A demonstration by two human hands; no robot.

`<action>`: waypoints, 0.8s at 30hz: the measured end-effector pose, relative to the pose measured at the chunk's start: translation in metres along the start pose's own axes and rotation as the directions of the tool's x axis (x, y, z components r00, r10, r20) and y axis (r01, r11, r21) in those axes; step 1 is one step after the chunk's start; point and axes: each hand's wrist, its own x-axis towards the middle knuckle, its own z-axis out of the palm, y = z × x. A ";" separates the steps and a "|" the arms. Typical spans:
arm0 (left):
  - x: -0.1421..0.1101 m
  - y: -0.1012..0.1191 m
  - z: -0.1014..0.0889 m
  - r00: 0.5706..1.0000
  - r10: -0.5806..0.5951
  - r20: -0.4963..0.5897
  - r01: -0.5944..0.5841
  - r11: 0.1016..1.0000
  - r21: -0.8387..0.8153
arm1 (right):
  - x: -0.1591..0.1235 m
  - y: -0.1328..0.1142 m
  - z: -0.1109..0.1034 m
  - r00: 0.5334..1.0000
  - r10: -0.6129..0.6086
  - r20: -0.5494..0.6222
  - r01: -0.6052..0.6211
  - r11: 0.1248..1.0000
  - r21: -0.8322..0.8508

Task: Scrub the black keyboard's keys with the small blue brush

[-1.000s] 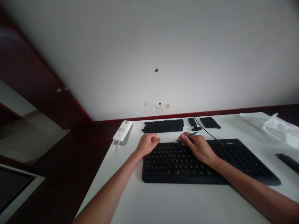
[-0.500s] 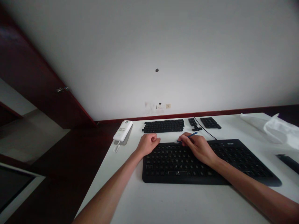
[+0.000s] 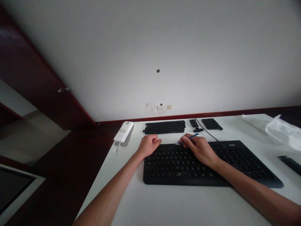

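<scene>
A black keyboard base (image 3: 164,180) with its keycaps off lies on the white table. My right hand (image 3: 199,149) rests over its upper middle, fingers pinched on a slim blue brush (image 3: 194,136). The brush's pale tip meets the keyboard's back edge. At the back left corner of the base, my left hand (image 3: 149,146) is curled into a loose fist, with nothing visible in it. Behind the hands, a block of black keycaps (image 3: 164,127) lies in rows. Smaller keycap groups, including a number-pad block (image 3: 211,124), sit farther right.
A white power bank (image 3: 124,131) with a loop strap lies at the table's left edge. A cable (image 3: 207,130) runs back from the keyboard. On the right are a crumpled white plastic bag (image 3: 279,131) and a dark strip-like object (image 3: 290,163). A wall stands behind the table.
The brush's pale tip has shifted very slightly at the keyboard's back edge. Both hands hold nearly the same position and grip.
</scene>
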 end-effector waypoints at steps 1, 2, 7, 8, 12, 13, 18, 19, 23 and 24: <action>0.000 0.000 0.000 1.000 -0.001 0.001 0.001 1.000 -0.002 | 0.000 0.000 0.000 1.000 -0.001 0.001 0.001 1.000 0.001; 0.000 0.000 0.000 1.000 0.000 0.001 0.000 1.000 -0.004 | 0.000 -0.001 0.000 1.000 -0.004 0.002 0.004 1.000 0.005; 0.000 0.000 0.000 1.000 -0.004 0.000 0.004 1.000 -0.006 | 0.000 -0.001 0.000 1.000 -0.011 0.005 0.011 1.000 0.012; 0.000 0.000 0.000 1.000 -0.005 0.001 0.005 1.000 -0.005 | 0.000 -0.001 0.000 1.000 -0.012 0.004 0.012 1.000 0.009; 0.000 0.000 0.001 1.000 -0.003 0.001 0.003 1.000 -0.003 | 0.000 0.000 0.000 1.000 -0.015 0.003 0.015 1.000 -0.006; 0.000 0.000 0.001 1.000 -0.005 0.002 0.005 1.000 -0.003 | 0.000 0.000 -0.001 1.000 -0.014 0.004 0.014 1.000 -0.008; 0.000 0.000 0.000 1.000 -0.014 0.005 0.014 1.000 -0.002 | 0.000 0.000 0.000 1.000 -0.013 0.001 0.013 1.000 -0.009; 0.000 0.000 0.000 1.000 -0.011 0.004 0.011 1.000 -0.003 | 0.000 0.000 0.000 1.000 -0.012 0.000 0.012 1.000 -0.008; 0.000 0.002 0.000 1.000 -0.003 0.004 0.003 1.000 -0.009 | 0.000 0.001 0.000 1.000 -0.006 -0.003 0.006 1.000 0.012; 0.000 0.002 0.000 1.000 -0.005 0.004 0.005 1.000 -0.010 | 0.000 0.001 0.000 1.000 -0.005 -0.002 0.005 1.000 0.017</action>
